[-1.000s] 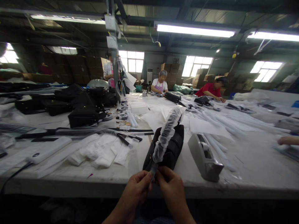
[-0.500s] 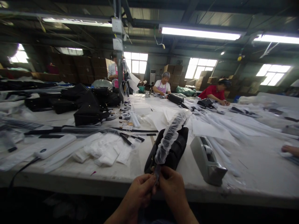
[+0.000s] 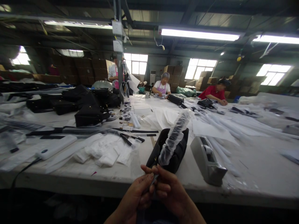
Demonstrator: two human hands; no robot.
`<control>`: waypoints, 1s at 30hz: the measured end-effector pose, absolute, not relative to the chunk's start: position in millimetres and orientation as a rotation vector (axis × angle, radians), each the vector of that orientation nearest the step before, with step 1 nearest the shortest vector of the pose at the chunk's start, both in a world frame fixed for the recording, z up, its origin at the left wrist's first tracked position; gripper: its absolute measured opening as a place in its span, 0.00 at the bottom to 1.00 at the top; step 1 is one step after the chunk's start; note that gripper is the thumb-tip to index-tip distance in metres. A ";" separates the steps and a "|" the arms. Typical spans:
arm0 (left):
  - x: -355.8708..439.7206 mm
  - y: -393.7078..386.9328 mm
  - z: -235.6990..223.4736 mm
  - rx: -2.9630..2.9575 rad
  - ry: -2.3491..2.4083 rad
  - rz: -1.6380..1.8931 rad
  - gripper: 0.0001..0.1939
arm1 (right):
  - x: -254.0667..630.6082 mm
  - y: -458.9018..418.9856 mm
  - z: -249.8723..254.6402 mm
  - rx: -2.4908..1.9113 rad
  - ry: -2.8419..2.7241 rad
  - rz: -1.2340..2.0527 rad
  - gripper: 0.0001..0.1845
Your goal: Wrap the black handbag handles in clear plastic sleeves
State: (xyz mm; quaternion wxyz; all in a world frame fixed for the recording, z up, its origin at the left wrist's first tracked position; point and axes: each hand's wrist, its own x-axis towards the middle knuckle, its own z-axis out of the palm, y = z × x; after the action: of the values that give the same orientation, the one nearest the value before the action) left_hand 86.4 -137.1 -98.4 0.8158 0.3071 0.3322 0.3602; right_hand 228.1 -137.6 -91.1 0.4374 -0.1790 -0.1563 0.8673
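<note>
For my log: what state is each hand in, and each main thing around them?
Left hand: pinching a thin strip
Right hand: fingers bent, at the strip; grip unclear
Black bag: resting on table
Translucent sleeve: crinkled, slanting over bag
Tape dispenser: upright
Ceiling light: lit

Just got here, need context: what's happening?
A person's left hand pinches a thin pale strip by the near end of a black bag, the right hand close beside it. A crinkled translucent sleeve extends over the bag. A gray tape dispenser stands to the right; other black bags lie to the left.
</note>
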 end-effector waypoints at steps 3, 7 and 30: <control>85.9 -134.5 -100.4 0.736 0.725 0.764 0.20 | 226.8 -140.1 -93.1 -0.516 -0.499 2.057 0.30; 84.6 -131.3 -104.4 0.886 0.813 0.833 0.22 | 237.1 -154.1 -99.0 -0.911 -0.867 1.787 0.31; 94.2 -146.4 -179.4 1.033 0.874 0.888 0.30 | 282.7 -66.0 77.9 -0.849 -0.999 1.348 0.12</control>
State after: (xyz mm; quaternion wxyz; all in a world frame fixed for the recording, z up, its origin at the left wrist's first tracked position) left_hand 94.2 -146.4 -179.4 0.6900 0.4621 0.3907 0.3971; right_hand 282.7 -66.0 77.9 0.5895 -0.3647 -0.4291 0.5792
